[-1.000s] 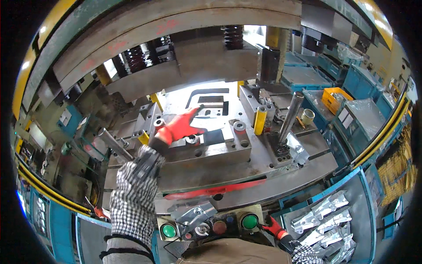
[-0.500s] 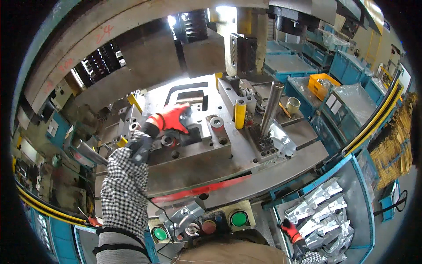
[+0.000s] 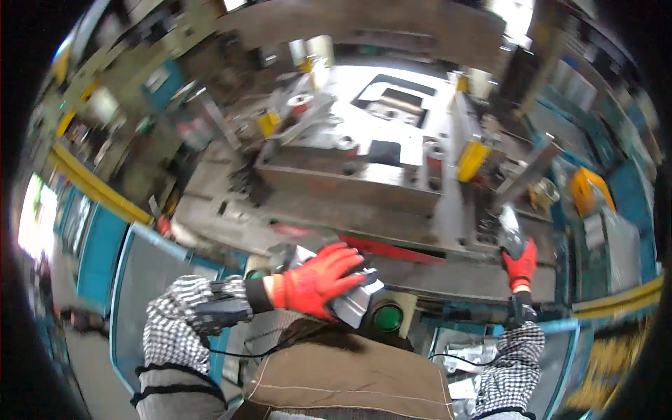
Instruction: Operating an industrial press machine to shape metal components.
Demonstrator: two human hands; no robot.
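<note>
Here's the left hand (image 3: 318, 282), red-gloved, palm down across a bent metal bracket (image 3: 354, 306), fingers bent over its top; the thumb is hidden, so I can't tell whether it's clamped or merely resting. The bracket's bare end pokes out at four o'clock from the knuckles, just above the control box.

Over to the right hand (image 3: 519, 262): fingers at the near end of a second bracket (image 3: 511, 222), which points up to twelve o'clock on the press bed (image 3: 483, 278). Blur there, so no call on whether that grip is closed.

And how would these handle? Looks like thin pressed sheet: fairly light, stiff through the folds, hardly fragile, slick on the shiny faces and maybe sharp at the rims. Best hold, I'd judge: the broad folded middle, thumb opposite fingers, clear of the corners.

Further out, a green button (image 3: 387, 317) at four o'clock from the left hand, the steel block (image 3: 350, 183) near twelve; more brackets (image 3: 462, 360) lie at seven from the right.
</note>
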